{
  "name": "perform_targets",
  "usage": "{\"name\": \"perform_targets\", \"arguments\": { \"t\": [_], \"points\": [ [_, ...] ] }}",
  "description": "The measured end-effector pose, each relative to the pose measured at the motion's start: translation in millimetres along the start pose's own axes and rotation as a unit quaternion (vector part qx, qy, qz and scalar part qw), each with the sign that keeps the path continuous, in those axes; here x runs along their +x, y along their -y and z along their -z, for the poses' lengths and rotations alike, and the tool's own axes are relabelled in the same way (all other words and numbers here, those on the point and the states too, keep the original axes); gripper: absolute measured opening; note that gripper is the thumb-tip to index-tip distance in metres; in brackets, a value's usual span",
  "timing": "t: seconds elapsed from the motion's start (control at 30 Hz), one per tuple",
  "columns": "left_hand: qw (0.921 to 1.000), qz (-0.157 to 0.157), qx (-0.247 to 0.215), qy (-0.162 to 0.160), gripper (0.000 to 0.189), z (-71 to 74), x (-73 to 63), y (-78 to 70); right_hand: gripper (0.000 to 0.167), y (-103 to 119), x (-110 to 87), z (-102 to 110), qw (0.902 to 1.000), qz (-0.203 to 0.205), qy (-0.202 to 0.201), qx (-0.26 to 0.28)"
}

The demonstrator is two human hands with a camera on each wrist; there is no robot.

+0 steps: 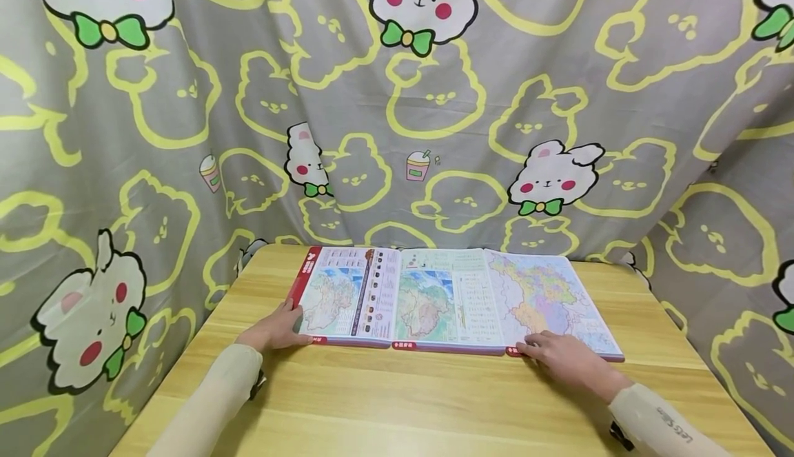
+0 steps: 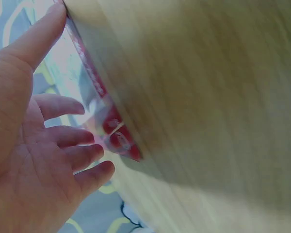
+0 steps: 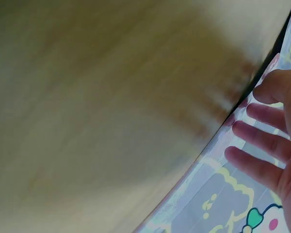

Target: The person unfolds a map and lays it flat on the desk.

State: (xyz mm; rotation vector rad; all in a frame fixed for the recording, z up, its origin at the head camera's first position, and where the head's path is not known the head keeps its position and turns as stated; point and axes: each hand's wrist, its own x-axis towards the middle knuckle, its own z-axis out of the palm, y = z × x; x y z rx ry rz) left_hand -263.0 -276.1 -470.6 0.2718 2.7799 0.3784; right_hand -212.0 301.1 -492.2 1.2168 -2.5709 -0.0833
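Three printed map panels lie side by side on the table: a left map panel (image 1: 338, 291) with a red left border, a middle map panel (image 1: 428, 305) and a right map panel (image 1: 540, 291) coloured by region. Red tabs show along their near edge. At the left panel's near-left corner, my left hand (image 1: 276, 327) touches the edge, thumb stretched along the front and fingers loosely spread in the left wrist view (image 2: 34, 145). My right hand (image 1: 567, 357) rests at the near edge of the right panel, fingertips on its near-left part. In the right wrist view its fingers (image 3: 262, 141) look extended.
The panels lie toward the far side of a light wooden table (image 1: 397, 409). A grey curtain (image 1: 353, 112) with yellow outlines and white cartoon rabbits hangs behind the table and at both sides.
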Motion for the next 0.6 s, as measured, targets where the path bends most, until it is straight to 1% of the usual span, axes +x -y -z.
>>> {"name": "perform_targets", "arguments": {
  "t": [0.07,0.17,0.23,0.33,0.43,0.6],
  "points": [
    [0.9998,-0.012,0.013,-0.007,0.090,1.4,-0.5,-3.9,0.033,0.5,-0.6,1.1,0.9992,-0.034,-0.001,0.019],
    [0.9993,-0.024,0.027,-0.013,0.082,4.6,-0.5,-13.5,0.031,-0.3,-0.5,3.3,0.9946,-0.095,-0.004,0.043],
    [0.9990,-0.027,0.033,-0.015,0.079,6.7,0.0,-21.5,0.030,-2.1,0.7,4.9,0.9900,-0.131,0.006,0.050],
    [0.9988,-0.021,0.041,-0.016,0.076,10.5,2.0,-34.6,0.033,-6.1,3.3,6.1,0.9812,-0.182,0.028,0.056],
    [0.9985,-0.016,0.047,-0.021,0.076,12.5,3.8,-48.4,0.036,-9.8,6.7,6.3,0.9740,-0.213,0.039,0.066],
    [0.9978,-0.009,0.049,-0.044,0.075,11.9,7.3,-73.3,0.042,-11.9,14.9,6.6,0.9621,-0.254,0.036,0.092]
  ]
}}
